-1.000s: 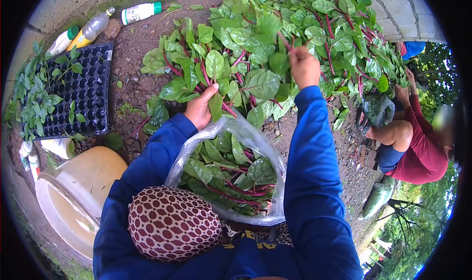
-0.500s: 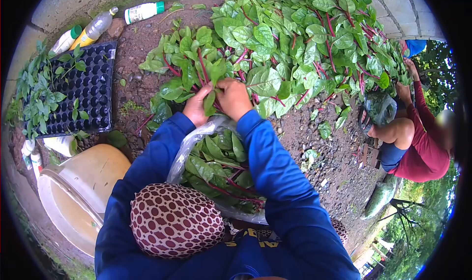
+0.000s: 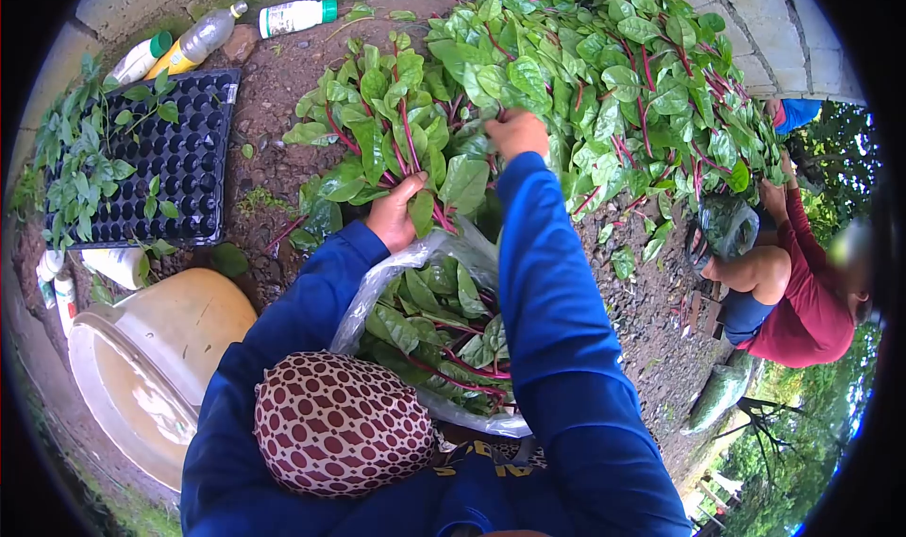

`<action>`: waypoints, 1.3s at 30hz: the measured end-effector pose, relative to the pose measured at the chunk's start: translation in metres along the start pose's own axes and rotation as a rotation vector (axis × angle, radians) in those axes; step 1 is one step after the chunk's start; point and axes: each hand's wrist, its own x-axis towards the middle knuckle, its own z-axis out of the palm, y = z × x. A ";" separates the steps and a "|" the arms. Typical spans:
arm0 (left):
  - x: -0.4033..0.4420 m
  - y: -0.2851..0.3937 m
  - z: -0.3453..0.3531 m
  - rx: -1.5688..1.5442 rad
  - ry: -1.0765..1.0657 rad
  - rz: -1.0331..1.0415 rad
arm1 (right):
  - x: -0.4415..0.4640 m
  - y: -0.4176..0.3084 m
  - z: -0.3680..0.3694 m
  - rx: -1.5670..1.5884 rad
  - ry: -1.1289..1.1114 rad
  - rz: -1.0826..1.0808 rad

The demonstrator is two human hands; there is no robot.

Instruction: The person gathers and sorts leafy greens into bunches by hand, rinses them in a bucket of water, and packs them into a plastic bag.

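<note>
My left hand (image 3: 398,214) is closed around a bunch of red-stemmed leafy greens (image 3: 406,141), which look like Malabar spinach; their leaves point away from me. Farther out and to the right, my right hand (image 3: 519,133) is slightly blurred, its fingers pinched on a stem at the near side of the big heap of the same greens (image 3: 585,75). Below both hands, between my forearms, a clear plastic bag (image 3: 363,296) stands open with cut leafy stems (image 3: 434,320) inside. Its mouth lies just under my left hand.
At left are a black seedling tray (image 3: 203,159) with plants over it, several bottles (image 3: 297,16), and a cream bucket (image 3: 189,320) on its side. A co-worker in a red shirt (image 3: 802,306) crouches at right beside another plastic bag (image 3: 731,226). A patterned knee (image 3: 340,424) is near me.
My right hand has left the bunch beside my left hand and moved outward and right to the heap. My left hand keeps hold of the bunch. The view has shifted slightly.
</note>
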 end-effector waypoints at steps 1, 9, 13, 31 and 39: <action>0.001 -0.001 -0.002 -0.020 0.010 -0.012 | 0.009 0.021 -0.001 0.151 -0.105 -0.042; -0.002 0.000 0.005 -0.017 0.025 -0.001 | -0.035 0.054 -0.082 0.918 -0.101 -0.036; -0.005 0.002 0.004 -0.001 0.023 0.013 | -0.030 0.047 -0.111 0.966 -0.003 -0.128; 0.009 -0.005 0.005 0.119 0.154 0.119 | 0.009 -0.021 -0.073 0.014 -0.034 -0.600; 0.004 -0.001 0.012 0.092 0.144 0.018 | -0.064 0.052 -0.037 0.271 -0.078 -0.434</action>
